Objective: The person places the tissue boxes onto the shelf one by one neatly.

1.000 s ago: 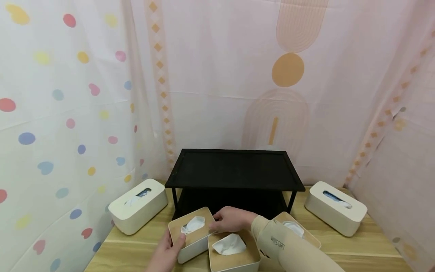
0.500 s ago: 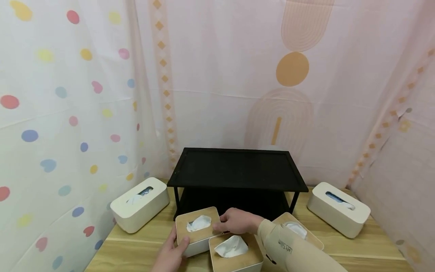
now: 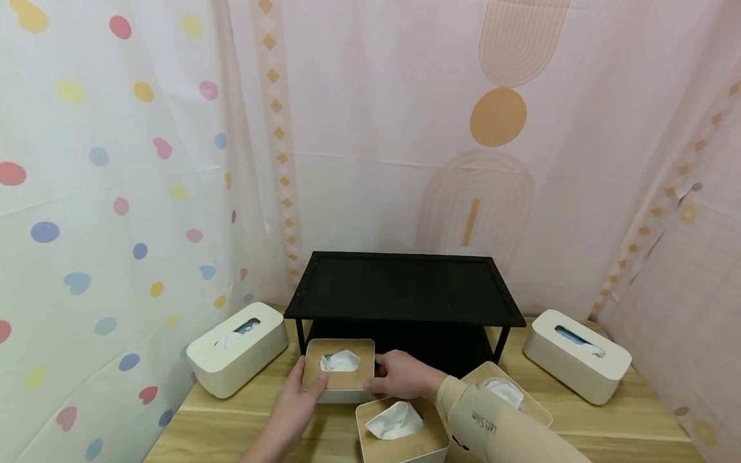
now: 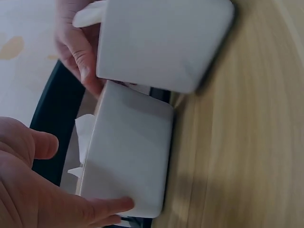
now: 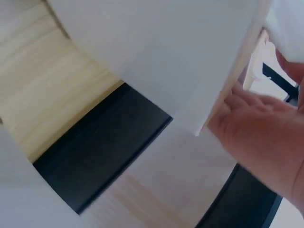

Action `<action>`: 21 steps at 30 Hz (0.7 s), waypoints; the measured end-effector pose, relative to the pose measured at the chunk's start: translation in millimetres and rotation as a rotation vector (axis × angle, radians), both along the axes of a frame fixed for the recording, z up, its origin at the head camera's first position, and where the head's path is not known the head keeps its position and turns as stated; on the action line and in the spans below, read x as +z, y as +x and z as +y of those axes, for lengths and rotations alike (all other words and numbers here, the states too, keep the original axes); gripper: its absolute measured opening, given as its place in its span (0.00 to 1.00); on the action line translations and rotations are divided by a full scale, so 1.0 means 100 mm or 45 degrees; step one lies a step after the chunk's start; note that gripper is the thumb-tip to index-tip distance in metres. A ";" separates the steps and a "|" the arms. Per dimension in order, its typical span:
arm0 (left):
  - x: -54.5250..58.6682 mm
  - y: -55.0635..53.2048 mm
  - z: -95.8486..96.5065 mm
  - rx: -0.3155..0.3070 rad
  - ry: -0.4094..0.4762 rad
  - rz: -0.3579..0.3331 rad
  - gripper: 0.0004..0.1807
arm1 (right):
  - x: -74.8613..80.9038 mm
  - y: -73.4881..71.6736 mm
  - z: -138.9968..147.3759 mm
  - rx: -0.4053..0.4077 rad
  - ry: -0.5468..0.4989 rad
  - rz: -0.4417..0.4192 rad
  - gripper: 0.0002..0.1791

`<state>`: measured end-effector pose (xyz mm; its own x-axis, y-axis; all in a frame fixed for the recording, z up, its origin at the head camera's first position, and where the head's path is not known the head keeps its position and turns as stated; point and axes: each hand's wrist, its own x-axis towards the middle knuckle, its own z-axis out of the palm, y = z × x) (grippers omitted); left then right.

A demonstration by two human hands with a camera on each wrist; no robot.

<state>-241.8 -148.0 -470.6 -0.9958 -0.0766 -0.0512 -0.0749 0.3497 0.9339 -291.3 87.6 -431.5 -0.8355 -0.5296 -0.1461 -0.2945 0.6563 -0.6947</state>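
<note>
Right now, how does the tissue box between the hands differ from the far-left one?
The first box has a squarish, wood-coloured top; the far-left box has a longer, whitish top. The left hand touches the first box, while the far-left box stands untouched. Both have pale walls and a top opening.

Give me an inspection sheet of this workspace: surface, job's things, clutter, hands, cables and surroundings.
Surface: wood-grain table, bearing a black two-tier stand.
Job's things: middle box, wood-topped, tissue showing, between the hands in front of the stand; near box, similar, closer to the person; far-right box, similar, partly behind the right sleeve.
Clutter: long white boxes beside the stand, one left, one right.
Hands: left hand touches the middle box's left side; right hand is at its right edge, fingers partly hidden.
Cables: nothing seen.
Surroundings: dotted cloth at left, patterned cloth behind.
</note>
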 end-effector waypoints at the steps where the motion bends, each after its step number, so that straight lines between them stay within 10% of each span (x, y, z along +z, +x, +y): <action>1: 0.00 0.00 -0.01 -0.003 -0.056 0.024 0.46 | -0.01 0.00 -0.01 0.001 0.038 0.071 0.18; 6: -0.03 0.03 -0.02 -0.023 -0.242 0.160 0.46 | -0.04 0.01 -0.08 -0.073 0.258 0.389 0.46; 11: 0.00 0.07 0.00 -0.023 -0.270 0.244 0.46 | -0.05 0.05 -0.14 -0.106 0.395 0.575 0.54; 21: -0.05 0.08 -0.06 -0.054 -0.595 0.420 0.38 | -0.07 0.06 -0.18 -0.196 0.511 0.812 0.27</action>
<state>-234.1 -153.9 -475.5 -0.9560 0.0238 0.2923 0.2172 0.7273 0.6511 -285.3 69.3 -438.4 -0.8828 -0.4084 0.2322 -0.4428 0.8884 -0.1212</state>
